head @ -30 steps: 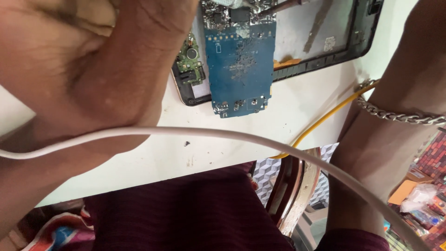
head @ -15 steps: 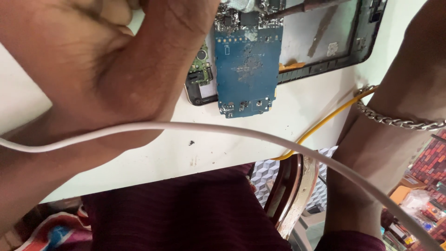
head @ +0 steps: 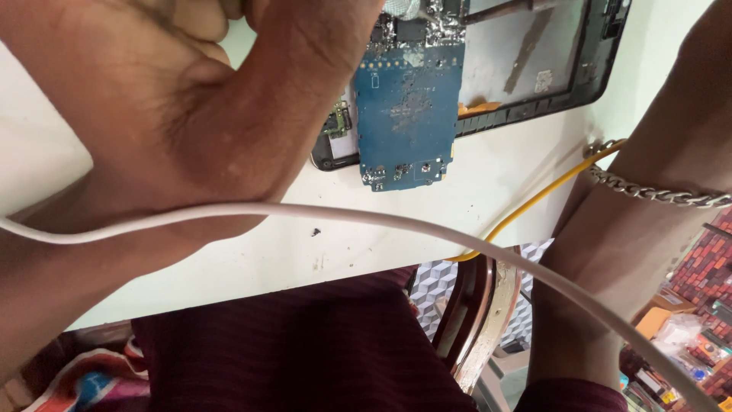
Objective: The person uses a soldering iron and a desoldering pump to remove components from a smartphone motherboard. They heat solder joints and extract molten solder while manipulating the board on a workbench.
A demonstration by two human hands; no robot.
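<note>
I see the left hand (head: 191, 107) filling the upper left of the head view, very close to the camera. Its fingers are curled in toward the palm in a loose fist, and the thumb side presses down next to the blue circuit board (head: 408, 107). I cannot tell whether the fingertips pinch anything, because they run out of the top edge of the frame.

The blue circuit board lies on the white table (head: 473, 198), its upper end over the open black phone frame (head: 534, 84) and its lower end hanging past the frame's edge onto the bare table. Silver solder blobs cluster along the board's top. A small black component block (head: 338, 122) sits just beside the board's left edge, touching the left hand. A thin metal tool tip (head: 503, 9) reaches in from the upper right and meets the top of the board.

The right hand itself is out of view above the frame; only the right forearm (head: 648, 221) shows along the right side, wearing a silver chain bracelet (head: 656, 194) at the wrist. I cannot tell how its fingers are set.

A white cable (head: 366, 217) sweeps across the foreground from the left edge to the lower right corner, crossing in front of both arms. A yellow wire (head: 534, 202) runs diagonally over the table edge near the bracelet. Below the table, dark maroon cloth (head: 297, 343) covers the lap.
</note>
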